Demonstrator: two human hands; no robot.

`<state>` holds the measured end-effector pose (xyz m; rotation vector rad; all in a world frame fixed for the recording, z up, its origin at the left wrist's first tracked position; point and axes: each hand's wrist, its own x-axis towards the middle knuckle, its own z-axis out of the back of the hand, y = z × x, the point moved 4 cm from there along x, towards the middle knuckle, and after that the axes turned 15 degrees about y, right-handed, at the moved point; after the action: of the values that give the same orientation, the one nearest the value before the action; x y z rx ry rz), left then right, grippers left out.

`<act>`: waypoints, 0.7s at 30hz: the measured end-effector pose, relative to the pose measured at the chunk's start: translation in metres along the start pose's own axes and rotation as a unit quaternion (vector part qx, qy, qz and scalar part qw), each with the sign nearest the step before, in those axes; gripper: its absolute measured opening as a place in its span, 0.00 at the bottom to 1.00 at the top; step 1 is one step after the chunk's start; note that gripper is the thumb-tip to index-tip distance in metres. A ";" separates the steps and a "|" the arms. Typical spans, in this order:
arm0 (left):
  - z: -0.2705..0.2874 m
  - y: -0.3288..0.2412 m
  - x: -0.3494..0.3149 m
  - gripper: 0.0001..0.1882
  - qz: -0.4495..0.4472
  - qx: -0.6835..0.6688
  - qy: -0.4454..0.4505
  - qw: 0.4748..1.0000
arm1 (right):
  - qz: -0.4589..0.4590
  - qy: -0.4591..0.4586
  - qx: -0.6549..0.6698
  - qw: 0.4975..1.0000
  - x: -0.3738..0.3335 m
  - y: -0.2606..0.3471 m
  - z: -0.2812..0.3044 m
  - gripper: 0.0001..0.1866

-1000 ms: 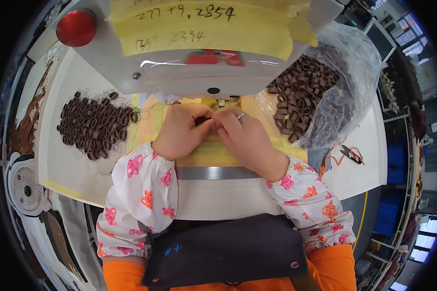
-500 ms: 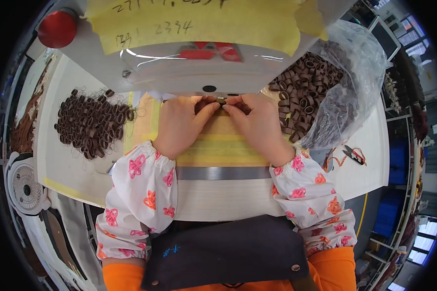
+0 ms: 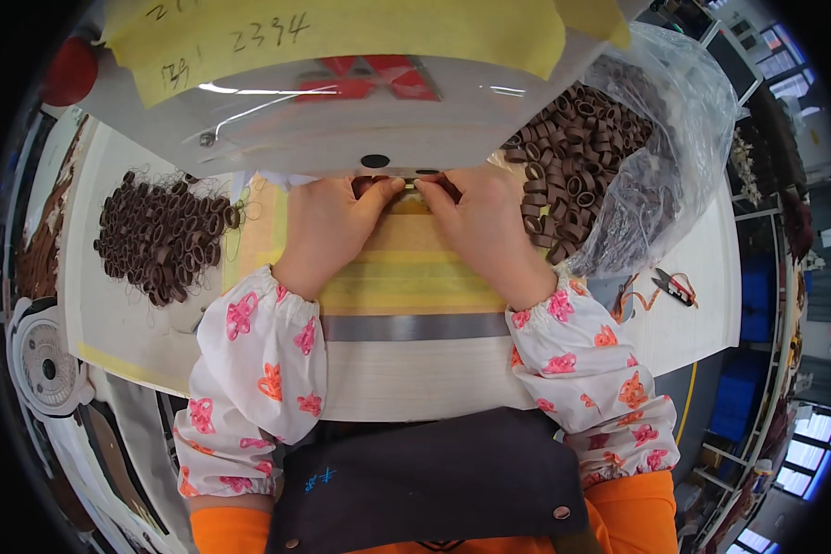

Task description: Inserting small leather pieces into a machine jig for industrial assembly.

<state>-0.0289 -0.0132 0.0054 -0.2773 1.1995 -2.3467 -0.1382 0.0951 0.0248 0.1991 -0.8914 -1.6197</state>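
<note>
Both my hands meet at the lower edge of a pale machine head [image 3: 249,138], which looks like a sewing machine. My left hand [image 3: 328,226] pinches with thumb and bent fingers just left of the middle. Opposite it, my right hand [image 3: 485,222] is closed in a like pinch, thumb tip close to the other thumb. Whatever lies between the fingertips is tiny and mostly hidden by fingers and machine. To the right is a heap of brown loops [image 3: 572,175], partly inside a clear plastic bag [image 3: 688,166]. A second heap of brown loops with loose threads [image 3: 162,240] lies to the left.
Yellow tape strips [image 3: 415,288] and a grey metal strip [image 3: 415,328] cross the white table [image 3: 415,379] below my hands. Thread snips [image 3: 674,286] with an orange cord lie at the right. A white fan [image 3: 48,365] stands beyond the left edge.
The view has shifted slightly, so the machine and left heap sit farther left in the picture. My thumbs are a little higher in the picture and slightly farther apart, both hands still pinched.
</note>
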 end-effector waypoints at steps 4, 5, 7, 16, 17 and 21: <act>0.000 0.007 0.004 0.12 -0.054 0.019 -0.016 0.998 | 0.001 0.004 -0.009 1.000 0.001 0.000 -0.001 0.03; 0.000 0.009 0.005 0.11 -0.073 0.028 -0.022 0.997 | 0.002 0.006 -0.009 1.000 0.002 0.001 0.000 0.03; 0.001 0.009 0.007 0.11 -0.077 0.045 -0.013 0.996 | 0.000 0.011 -0.013 1.000 0.003 0.002 0.000 0.03; 0.002 0.005 0.007 0.13 -0.080 0.047 0.013 0.996 | -0.034 0.044 -0.024 0.998 0.007 -0.002 0.001 0.04; 0.002 0.005 0.007 0.13 -0.078 0.046 0.012 0.996 | -0.033 0.046 -0.026 0.998 0.007 -0.002 0.001 0.04; 0.006 0.006 0.003 0.15 -0.022 0.032 0.030 0.999 | -0.039 0.058 -0.012 0.997 0.011 -0.002 -0.002 0.06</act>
<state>-0.0276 -0.0223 0.0042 -0.2157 1.1533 -2.4425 -0.1418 0.0840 0.0262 0.3119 -0.7833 -1.6721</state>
